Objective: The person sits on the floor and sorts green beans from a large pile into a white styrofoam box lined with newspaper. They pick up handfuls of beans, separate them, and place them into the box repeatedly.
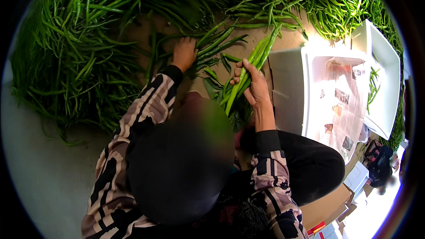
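A bunch of long green chili peppers (254,63) is gripped in my right hand (255,84), its tips pointing up and away from me. My left hand (185,53) reaches down onto loose green peppers (215,44) lying on the floor. Its fingertips are partly hidden, so whether they pinch a pepper is unclear. Green leaves (212,88) and more peppers lie between the hands, below the held bunch. A dark, blurred round shape (179,169) covers much of the lower middle.
Heaped green peppers (86,46) spread along the left and far side. At my right stands a white foam box (289,86) lined with newspaper (342,96). Beyond it, another white box (385,83) holds some peppers. Cardboard (327,204) and a person (380,166) appear lower right.
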Demonstrator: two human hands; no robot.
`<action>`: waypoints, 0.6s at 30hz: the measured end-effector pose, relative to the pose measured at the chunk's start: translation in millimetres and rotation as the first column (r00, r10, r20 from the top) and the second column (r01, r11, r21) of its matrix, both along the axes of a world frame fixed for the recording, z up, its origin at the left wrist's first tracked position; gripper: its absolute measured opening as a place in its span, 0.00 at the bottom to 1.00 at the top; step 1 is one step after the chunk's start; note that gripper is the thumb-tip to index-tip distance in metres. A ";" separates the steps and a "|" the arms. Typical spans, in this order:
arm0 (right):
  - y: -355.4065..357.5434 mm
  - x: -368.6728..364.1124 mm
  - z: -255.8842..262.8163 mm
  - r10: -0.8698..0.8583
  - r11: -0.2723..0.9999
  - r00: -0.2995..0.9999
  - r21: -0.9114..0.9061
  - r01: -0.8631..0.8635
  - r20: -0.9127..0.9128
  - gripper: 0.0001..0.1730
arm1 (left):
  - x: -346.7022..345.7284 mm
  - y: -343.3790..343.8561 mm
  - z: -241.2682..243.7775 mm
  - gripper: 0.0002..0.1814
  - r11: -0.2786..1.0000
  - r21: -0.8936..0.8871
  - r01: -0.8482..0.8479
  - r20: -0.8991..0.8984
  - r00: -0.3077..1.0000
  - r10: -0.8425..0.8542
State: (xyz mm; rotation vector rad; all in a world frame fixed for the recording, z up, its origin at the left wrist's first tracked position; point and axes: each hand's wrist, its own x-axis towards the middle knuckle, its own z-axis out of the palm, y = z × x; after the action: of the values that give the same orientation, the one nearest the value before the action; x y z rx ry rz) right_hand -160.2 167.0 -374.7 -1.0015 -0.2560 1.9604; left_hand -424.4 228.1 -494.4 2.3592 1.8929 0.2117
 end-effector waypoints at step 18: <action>8.0 3.4 15.7 -0.030 0.999 0.736 0.007 0.048 -0.676 0.08 | -50.7 54.1 197.1 0.18 0.951 -0.251 0.180 0.919 0.353 0.175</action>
State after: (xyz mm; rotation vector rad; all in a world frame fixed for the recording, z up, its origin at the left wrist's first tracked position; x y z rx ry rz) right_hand -156.8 175.0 -359.0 -0.2113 0.1584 2.1363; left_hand -475.1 282.3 -297.3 1.3907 1.1560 0.9605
